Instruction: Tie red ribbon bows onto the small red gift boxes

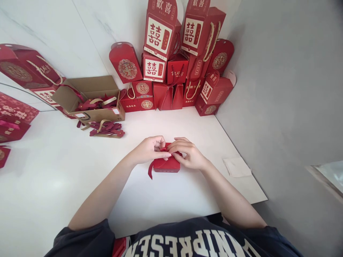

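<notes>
A small red gift box (168, 165) lies on the white table in front of me. Over its top my two hands meet at a red ribbon (150, 171), whose loose end hangs past the box's left side. My left hand (149, 149) pinches the ribbon near the middle of the lid, thumb and fingers together. From the other side, my right hand (187, 152) has its thumb and fingertips closed on the ribbon too. The fingers partly hide the ribbon's middle and the top of the box.
Red gift boxes (158, 35) are stacked along the wall at the back. An open cardboard box (99, 115) holds dark red ribbon pieces, with a pile of ribbon strips (107, 129) before it. A white tissue (237, 167) lies near the right edge. More red boxes (13, 128) stand left.
</notes>
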Available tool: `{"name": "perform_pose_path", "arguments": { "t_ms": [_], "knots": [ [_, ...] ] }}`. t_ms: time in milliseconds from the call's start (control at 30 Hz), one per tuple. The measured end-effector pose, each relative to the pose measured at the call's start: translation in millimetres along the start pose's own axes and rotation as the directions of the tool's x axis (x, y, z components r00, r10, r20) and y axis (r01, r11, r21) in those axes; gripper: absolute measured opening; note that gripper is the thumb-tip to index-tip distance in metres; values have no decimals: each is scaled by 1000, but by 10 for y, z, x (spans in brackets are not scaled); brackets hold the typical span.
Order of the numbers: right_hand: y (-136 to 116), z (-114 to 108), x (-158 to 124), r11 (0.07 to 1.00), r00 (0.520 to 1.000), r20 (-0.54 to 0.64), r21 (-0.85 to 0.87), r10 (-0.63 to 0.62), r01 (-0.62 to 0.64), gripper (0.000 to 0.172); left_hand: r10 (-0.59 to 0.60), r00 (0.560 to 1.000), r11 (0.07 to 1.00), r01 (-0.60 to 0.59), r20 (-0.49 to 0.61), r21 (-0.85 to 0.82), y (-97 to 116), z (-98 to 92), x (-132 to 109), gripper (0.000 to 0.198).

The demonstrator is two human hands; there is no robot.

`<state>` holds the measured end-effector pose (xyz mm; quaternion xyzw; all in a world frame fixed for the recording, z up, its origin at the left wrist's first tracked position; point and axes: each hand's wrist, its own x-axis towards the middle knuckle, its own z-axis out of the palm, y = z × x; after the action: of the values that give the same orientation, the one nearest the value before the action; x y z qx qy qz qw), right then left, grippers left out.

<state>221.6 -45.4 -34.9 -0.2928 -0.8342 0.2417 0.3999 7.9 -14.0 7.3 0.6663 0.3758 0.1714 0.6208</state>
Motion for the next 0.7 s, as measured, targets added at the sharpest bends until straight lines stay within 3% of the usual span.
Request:
{"name": "perform_pose_path", "arguments": {
  "t_ms": [167, 333, 500, 700],
  "knots": [
    [15, 39, -17, 995, 998, -45, 89, 45, -41, 14, 76, 995, 972, -61, -58, 228, 64, 48, -62, 20],
    [47, 83, -13, 991, 992, -111, 126, 64, -49, 14, 170, 969, 843, -48, -181, 536, 127, 159, -142, 16],
    [74, 97, -16, 991, 986, -146, 122, 77, -59, 13, 306, 908, 695, -6, -288, 719, 57, 318, -151, 19],
    [82, 116, -28, 992, 986, -146, 106, 86, -71, 14, 463, 837, 568, -28, -291, 822, -35, 367, -105, 12]
  ]
}}
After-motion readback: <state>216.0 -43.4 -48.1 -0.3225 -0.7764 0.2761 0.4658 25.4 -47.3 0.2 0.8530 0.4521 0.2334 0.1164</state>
